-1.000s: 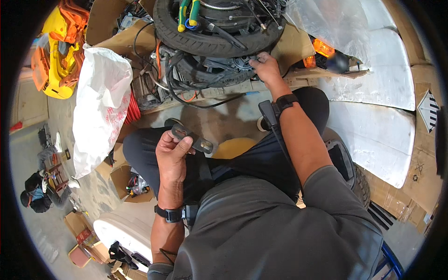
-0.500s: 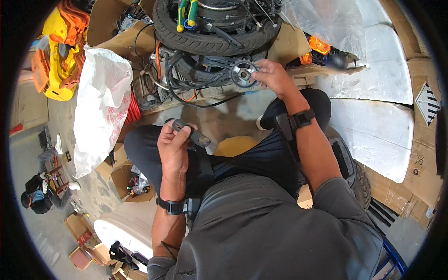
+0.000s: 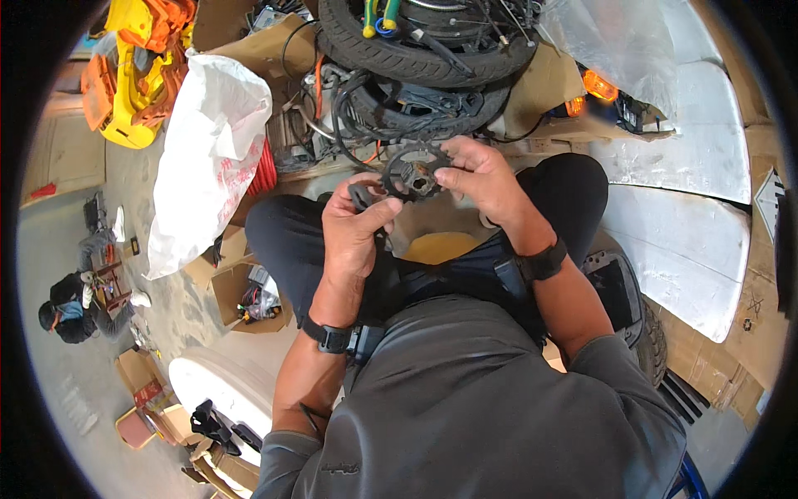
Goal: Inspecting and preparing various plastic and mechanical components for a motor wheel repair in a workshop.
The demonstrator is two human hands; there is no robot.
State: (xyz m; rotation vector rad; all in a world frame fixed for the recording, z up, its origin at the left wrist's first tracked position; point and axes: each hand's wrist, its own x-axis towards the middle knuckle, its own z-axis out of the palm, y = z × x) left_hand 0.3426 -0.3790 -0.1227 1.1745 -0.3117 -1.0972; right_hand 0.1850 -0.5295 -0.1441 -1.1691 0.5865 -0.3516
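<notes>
In R hand [image 3: 486, 185] | toothed ring [image 3: 420, 180] | wht bag [image 3: 212, 121]: red print [image 3: 241, 173]

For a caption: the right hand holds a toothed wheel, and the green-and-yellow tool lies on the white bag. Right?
Not quite: the head view shows the tool on the black tire, not the white bag. The right hand holds the toothed wheel.
</notes>
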